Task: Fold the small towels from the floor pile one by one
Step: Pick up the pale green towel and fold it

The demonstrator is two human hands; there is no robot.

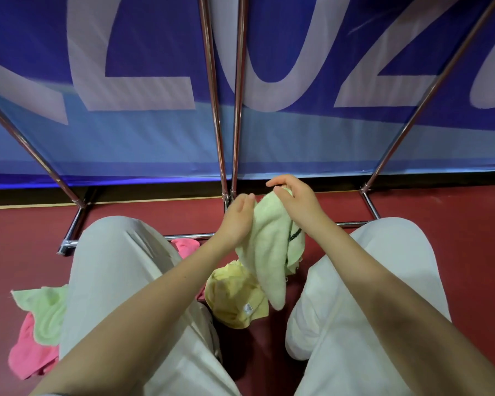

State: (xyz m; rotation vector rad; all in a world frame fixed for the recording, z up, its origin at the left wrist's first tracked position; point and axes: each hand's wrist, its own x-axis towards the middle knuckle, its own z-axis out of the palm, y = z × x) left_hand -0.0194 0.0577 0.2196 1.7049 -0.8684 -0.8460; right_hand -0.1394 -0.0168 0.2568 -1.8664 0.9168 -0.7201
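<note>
The pale green towel [269, 252] is soft, fluffy terry cloth, like the yellow towel [235, 298]. The frame tubes [216, 124] are shiny chromed metal. The red floor [455, 212] looks smooth and matt.

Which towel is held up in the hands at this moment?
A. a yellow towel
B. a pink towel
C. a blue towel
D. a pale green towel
D: the pale green towel hangs between the left hand and the right hand, while the yellow towel lies on the floor below.
</note>
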